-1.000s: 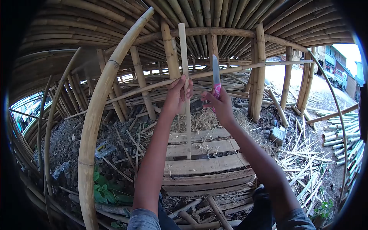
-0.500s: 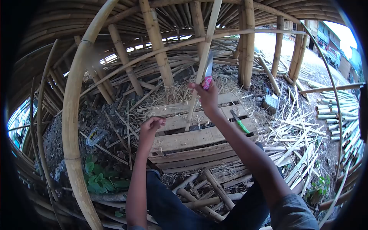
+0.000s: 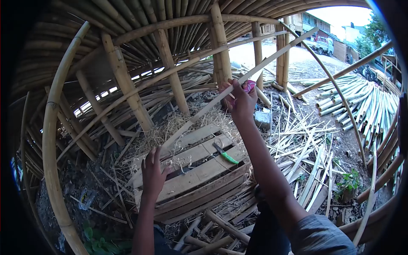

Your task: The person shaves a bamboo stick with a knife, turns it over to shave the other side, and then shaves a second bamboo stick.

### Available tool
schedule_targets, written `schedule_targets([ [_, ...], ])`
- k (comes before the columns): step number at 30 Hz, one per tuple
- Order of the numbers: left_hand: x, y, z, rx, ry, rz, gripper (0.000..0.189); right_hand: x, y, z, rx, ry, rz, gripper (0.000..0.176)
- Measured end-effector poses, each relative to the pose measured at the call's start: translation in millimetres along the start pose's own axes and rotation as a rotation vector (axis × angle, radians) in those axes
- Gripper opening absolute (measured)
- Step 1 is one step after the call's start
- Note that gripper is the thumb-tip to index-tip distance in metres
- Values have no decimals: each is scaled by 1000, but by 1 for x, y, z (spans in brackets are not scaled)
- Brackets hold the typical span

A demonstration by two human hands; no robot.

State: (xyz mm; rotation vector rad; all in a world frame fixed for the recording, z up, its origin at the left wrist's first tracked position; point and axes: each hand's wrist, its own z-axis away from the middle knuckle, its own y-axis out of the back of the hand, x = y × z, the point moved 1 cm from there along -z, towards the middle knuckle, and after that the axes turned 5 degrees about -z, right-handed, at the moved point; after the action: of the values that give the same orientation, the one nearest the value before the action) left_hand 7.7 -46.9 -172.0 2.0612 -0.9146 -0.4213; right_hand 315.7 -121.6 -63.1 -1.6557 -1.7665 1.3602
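A long, pale bamboo strip (image 3: 199, 114) slants from the lower left up to the upper right. My right hand (image 3: 243, 102) is closed around its upper half, and a knife with a pink handle (image 3: 250, 86) is gripped there too. The knife's blade points up and away, partly lost against the bright ground. At the strip's lower end is my left hand (image 3: 154, 173), fingers spread and fingertips right by that end. Below the strip stands a slatted wooden crate (image 3: 187, 185), with a green-handled knife (image 3: 228, 157) lying on its slats.
Bamboo shavings (image 3: 163, 131) cover the ground behind the crate. Split strips (image 3: 314, 170) are heaped to the right, beyond them a stack of bamboo poles (image 3: 365, 102). A thick curved bamboo pole (image 3: 50, 136) rises at left. Upright posts (image 3: 170, 70) stand ahead, and a truck (image 3: 321, 46) is parked far off.
The strip has swung from nearly upright to a slant toward the right. My left hand has opened from curled fingers and sits by the strip's lower end. The view has turned right.
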Motion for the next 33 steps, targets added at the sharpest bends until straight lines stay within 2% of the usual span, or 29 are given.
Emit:
schedule_targets([
  [1, 8, 5, -4, 130, -60, -147, 60, -6, 6, -4, 26, -18, -8, 16],
  [2, 3, 0, -5, 138, -72, -138, 60, -10, 9, -6, 49, -40, -21, 16],
  [4, -22, -10, 3, 10, -16, -64, 41, -12, 12, -6, 45, -68, -25, 16],
  [5, -25, -6, 8, 18, -18, -71, 41, -9, 12, -4, 5, -96, -7, 16],
  [7, -35, 14, 23, -51, 261, 217, 23, -3, 12, -5, -57, -106, 39, 14],
  [8, -40, 29, 32, -43, 264, 202, 23, -2, 12, -5, -63, -110, 24, 14],
  [11, -58, 75, 78, -181, 431, 245, 14, 2, 13, -6, -47, -86, -33, 20],
  [13, -54, 108, 118, -307, 539, 297, 9, 4, 15, -5, -17, -176, -6, 27],
  [16, -45, 147, 186, -674, 738, 470, 19, 13, -2, 16, 15, -300, 31, 32],
  [18, -2, 172, 211, -789, 808, 721, 40, 23, -14, 39, -80, -465, 50, 29],
  [19, 8, 169, 224, -812, 789, 927, 44, 31, -17, 51, -116, -527, 15, 37],
  [20, 17, 164, 238, -822, 766, 1136, 50, 37, -21, 67, -129, -556, 15, 37],
  [22, 36, 144, 258, -799, 744, 1357, 49, 48, -32, 102, -183, -743, 45, 38],
  [24, 52, 138, 241, -782, 521, 1563, 42, 58, -38, 138, -235, -847, 8, 39],
  [26, 58, 126, 223, -711, 513, 1794, 64, 65, -42, 171, -345, -949, 32, 35],
  [27, 64, 117, 216, -583, 605, 1886, 61, 58, -47, 185, -381, -1038, 23, 35],
  [28, 70, 107, 209, -454, 689, 1973, 60, 58, -48, 198, -396, -1060, 24, 35],
  [29, 73, 96, 202, -432, 697, 1978, 60, 57, -48, 209, -452, -1081, 87, 35],
  [30, 76, 84, 193, -400, 703, 2300, 51, 55, -46, 218, -505, -1096, 152, 36],
  [31, 75, 74, 189, -357, 690, 2625, 43, 48, -47, 227, -575, -1026, 258, 22],
  [32, 72, 63, 189, -345, 689, 2635, 43, 46, -42, 230, -582, -1033, 266, 22],
  [33, 68, 52, 189, -333, 680, 2746, 36, 44, -34, 227, -758, -906, 533, 15],
])
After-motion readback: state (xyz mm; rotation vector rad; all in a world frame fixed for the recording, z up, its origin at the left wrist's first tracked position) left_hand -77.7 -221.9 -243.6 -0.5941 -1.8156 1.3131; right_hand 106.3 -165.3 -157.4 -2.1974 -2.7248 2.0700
